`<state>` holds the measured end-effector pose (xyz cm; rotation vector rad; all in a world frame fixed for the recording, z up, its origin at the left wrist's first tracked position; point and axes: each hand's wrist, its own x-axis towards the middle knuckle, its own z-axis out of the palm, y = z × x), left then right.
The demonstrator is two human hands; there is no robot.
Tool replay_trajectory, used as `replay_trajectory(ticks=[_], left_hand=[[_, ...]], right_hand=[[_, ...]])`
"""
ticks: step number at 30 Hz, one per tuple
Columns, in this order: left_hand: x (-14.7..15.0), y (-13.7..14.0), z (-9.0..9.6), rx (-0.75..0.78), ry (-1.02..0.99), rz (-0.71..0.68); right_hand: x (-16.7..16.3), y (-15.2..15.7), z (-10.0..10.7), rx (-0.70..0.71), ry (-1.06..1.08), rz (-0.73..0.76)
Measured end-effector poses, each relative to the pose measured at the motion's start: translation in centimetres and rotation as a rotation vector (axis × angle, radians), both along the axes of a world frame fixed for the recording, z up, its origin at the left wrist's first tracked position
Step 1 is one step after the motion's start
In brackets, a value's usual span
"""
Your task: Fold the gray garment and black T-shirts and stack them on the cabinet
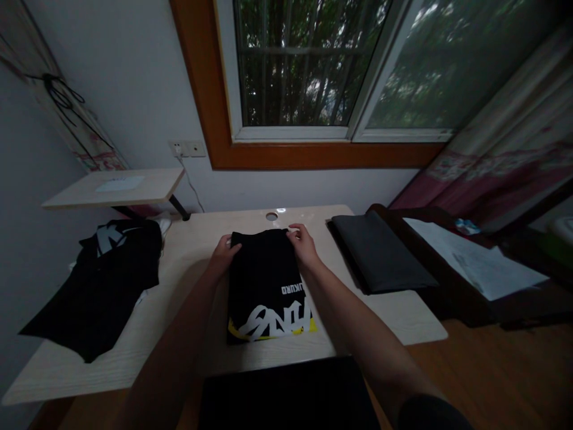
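A black T-shirt (264, 269), folded into a rectangle, lies on the pale wooden desk (197, 239). White lettering and a yellow patch show along its near end. My left hand (222, 255) pinches the far left corner of the shirt, thumb on top. At the far right corner my right hand (303, 245) grips the cloth between thumb and fingers. The undersides of both corners are hidden.
Another black garment (116, 286) with a white print lies loosely at the desk's left, below a small raised shelf (120, 185). Flat black folders (380, 254) rest on the right side. A dark object (286, 397) stands at the near edge.
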<state>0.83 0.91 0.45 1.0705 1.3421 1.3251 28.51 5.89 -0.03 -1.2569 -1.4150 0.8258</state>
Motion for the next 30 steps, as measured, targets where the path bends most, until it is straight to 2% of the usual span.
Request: replay_trajectory(ticks=[2, 4, 8, 11, 15, 18, 20, 22, 24, 26, 28, 30], left_hand=[[-0.1, 0.4, -0.1, 0.047, -0.087, 0.038], [-0.3, 0.8, -0.6, 0.058, -0.091, 0.072], [-0.7, 1.7, -1.9, 0.026, 0.057, 0.089], [-0.9, 2.1, -2.1, 0.015, 0.145, 0.090], [-1.1, 2.0, -1.6, -0.003, 0.258, 0.110], [-1.2, 1.6, -1.0, 0.010, 0.378, 0.182], [-1.0, 1.2, -0.4, 0.050, 0.467, 0.251], [-0.5, 0.6, 0.4, 0.153, 0.614, 0.267], [0.5, -0.1, 1.1, 0.305, 0.824, 0.194], [1.8, -0.8, 1.5, 0.439, 1.032, 0.038], [3.2, -1.5, 1.4, 0.482, 1.156, -0.115], [4.2, -2.0, 0.8, 0.448, 1.228, -0.208]], right_hand=[[-0.2, 0.2, 0.6, 0.052, 0.022, -0.042], [-0.5, 0.5, 0.7, 0.062, 0.013, -0.072], [-0.6, 1.6, 0.2, 0.000, -0.074, -0.066], [-0.6, 2.2, -0.3, -0.018, -0.127, -0.052], [-0.5, 2.6, -0.7, -0.021, -0.151, -0.055], [-0.4, 2.5, -0.7, -0.025, -0.145, -0.049], [-0.4, 2.2, -0.5, 0.016, -0.164, -0.064], [-0.5, 1.7, -0.1, 0.105, -0.243, -0.091], [-1.0, 0.8, 0.4, 0.210, -0.375, -0.073], [-2.1, -0.4, 0.9, 0.295, -0.515, 0.014], [-3.5, -1.8, 1.0, 0.346, -0.635, 0.136], [-4.8, -2.9, 0.7, 0.356, -0.746, 0.231]])
